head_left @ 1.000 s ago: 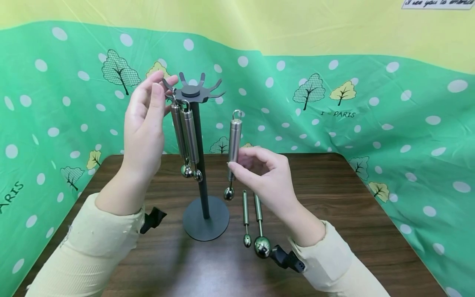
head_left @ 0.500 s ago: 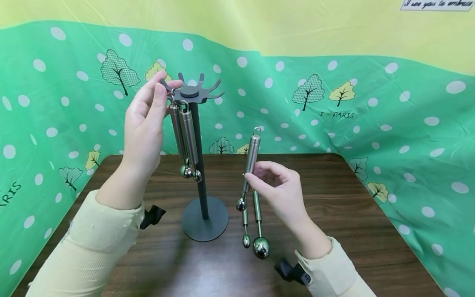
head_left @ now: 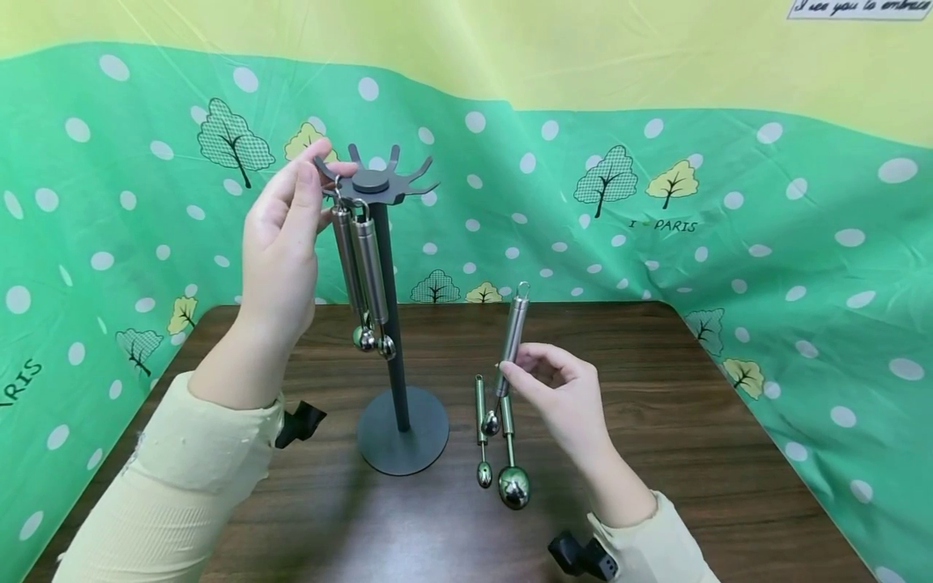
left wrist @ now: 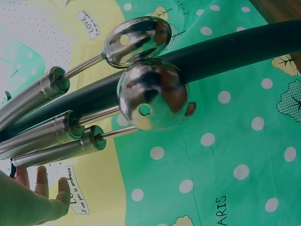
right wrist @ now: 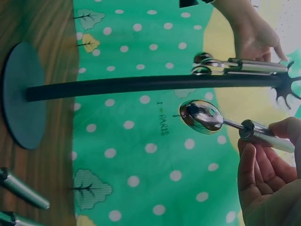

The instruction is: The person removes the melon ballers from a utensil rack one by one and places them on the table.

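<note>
A dark metal rack (head_left: 389,324) with a round base (head_left: 403,429) and pronged top (head_left: 375,182) stands mid-table. Hanging from its prongs are steel melon-baller scoops (head_left: 360,267), their bowls close up in the left wrist view (left wrist: 153,94). My left hand (head_left: 291,219) is raised beside the top, its straight fingertips touching a prong. To the right, low over the table, my right hand (head_left: 539,376) pinches the handle of another scoop (head_left: 513,336), held nearly upright with its bowl (right wrist: 202,115) down. Just under it, two more scoops (head_left: 510,453) lie on the table.
The brown wooden table (head_left: 692,421) is walled in by a green dotted cloth (head_left: 765,243) on three sides. Black wrist-camera mounts (head_left: 299,425) sit at both cuffs. The rack's pole (right wrist: 141,84) and base (right wrist: 23,94) fill the right wrist view.
My right hand has carried its scoop down and to the right, away from the rack's top and toward the scoops lying on the table. The left hand has stayed at the prongs.
</note>
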Action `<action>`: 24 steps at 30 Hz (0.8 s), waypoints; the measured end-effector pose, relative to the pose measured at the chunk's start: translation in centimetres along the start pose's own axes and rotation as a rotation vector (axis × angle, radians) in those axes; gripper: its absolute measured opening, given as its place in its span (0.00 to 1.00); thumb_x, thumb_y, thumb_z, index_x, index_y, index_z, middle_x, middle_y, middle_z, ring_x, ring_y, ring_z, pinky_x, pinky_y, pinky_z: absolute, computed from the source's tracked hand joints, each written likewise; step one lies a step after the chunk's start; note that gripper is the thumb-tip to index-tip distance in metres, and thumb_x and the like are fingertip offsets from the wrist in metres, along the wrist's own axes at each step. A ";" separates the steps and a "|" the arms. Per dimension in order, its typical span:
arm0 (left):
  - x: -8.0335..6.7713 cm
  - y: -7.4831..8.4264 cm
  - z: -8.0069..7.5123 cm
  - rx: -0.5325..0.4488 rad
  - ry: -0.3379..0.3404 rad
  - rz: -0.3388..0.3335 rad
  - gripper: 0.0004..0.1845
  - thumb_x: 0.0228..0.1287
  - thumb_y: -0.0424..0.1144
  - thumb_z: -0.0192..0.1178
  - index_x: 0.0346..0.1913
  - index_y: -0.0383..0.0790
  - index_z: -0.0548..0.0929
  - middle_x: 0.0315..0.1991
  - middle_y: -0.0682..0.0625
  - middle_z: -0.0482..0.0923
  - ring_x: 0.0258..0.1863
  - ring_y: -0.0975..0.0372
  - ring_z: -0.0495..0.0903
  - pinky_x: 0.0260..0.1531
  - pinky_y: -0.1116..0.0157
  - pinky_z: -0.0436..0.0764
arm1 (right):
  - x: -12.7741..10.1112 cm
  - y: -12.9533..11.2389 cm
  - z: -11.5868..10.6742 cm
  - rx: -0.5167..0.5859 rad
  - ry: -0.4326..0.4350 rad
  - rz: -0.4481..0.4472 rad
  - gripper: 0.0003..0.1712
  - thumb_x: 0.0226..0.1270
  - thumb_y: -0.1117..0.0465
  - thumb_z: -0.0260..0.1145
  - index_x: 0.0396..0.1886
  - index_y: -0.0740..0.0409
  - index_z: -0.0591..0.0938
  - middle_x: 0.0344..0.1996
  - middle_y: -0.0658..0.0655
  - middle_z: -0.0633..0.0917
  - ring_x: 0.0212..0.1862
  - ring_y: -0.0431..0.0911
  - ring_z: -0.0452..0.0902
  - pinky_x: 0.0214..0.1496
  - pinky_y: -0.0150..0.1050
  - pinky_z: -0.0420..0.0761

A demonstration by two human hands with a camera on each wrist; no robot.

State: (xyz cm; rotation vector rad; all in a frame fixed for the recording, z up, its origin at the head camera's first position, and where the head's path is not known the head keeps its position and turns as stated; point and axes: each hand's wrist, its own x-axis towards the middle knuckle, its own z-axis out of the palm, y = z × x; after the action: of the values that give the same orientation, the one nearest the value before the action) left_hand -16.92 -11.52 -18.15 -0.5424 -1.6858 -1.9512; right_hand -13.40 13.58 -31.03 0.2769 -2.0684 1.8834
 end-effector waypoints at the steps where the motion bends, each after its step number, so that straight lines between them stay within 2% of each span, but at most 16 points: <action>1: 0.0 0.0 0.0 0.002 0.001 0.001 0.16 0.72 0.42 0.44 0.46 0.37 0.80 0.64 0.52 0.66 0.65 0.66 0.60 0.59 0.53 0.62 | 0.0 0.3 -0.1 0.002 0.004 0.010 0.09 0.50 0.73 0.69 0.32 0.71 0.81 0.22 0.47 0.81 0.24 0.37 0.76 0.27 0.27 0.77; 6: 0.1 -0.2 0.0 0.003 0.002 0.012 0.16 0.72 0.42 0.43 0.45 0.38 0.81 0.63 0.51 0.67 0.65 0.66 0.59 0.57 0.53 0.61 | -0.2 1.5 -0.4 -0.030 0.015 0.039 0.08 0.51 0.73 0.69 0.32 0.72 0.81 0.23 0.46 0.81 0.25 0.37 0.76 0.28 0.28 0.77; 10: 0.2 -0.3 0.1 -0.010 0.008 0.015 0.16 0.72 0.42 0.44 0.45 0.37 0.80 0.58 0.48 0.72 0.64 0.66 0.60 0.58 0.54 0.62 | -0.3 2.4 -0.7 -0.072 0.023 0.059 0.08 0.52 0.72 0.69 0.32 0.70 0.82 0.22 0.45 0.81 0.24 0.37 0.75 0.26 0.29 0.77; 16: 0.3 -0.5 0.1 0.003 0.017 0.033 0.18 0.71 0.43 0.46 0.53 0.35 0.76 0.46 0.49 0.80 0.59 0.61 0.65 0.57 0.55 0.63 | -0.3 3.6 -1.4 -0.099 0.014 0.135 0.09 0.54 0.70 0.69 0.34 0.71 0.82 0.22 0.44 0.81 0.24 0.36 0.76 0.28 0.30 0.78; 24: 0.3 -0.4 0.0 0.021 0.018 0.039 0.17 0.71 0.43 0.48 0.54 0.35 0.75 0.45 0.51 0.80 0.55 0.58 0.69 0.56 0.56 0.65 | -0.3 5.3 -2.3 -0.134 -0.004 0.238 0.11 0.55 0.68 0.68 0.37 0.72 0.81 0.24 0.47 0.81 0.27 0.36 0.77 0.31 0.32 0.81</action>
State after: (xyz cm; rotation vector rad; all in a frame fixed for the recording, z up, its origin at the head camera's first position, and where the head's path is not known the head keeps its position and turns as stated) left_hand -17.40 -11.47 -18.34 -0.5440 -1.6700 -1.9039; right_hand -14.80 16.45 -35.83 0.0011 -2.3050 1.8600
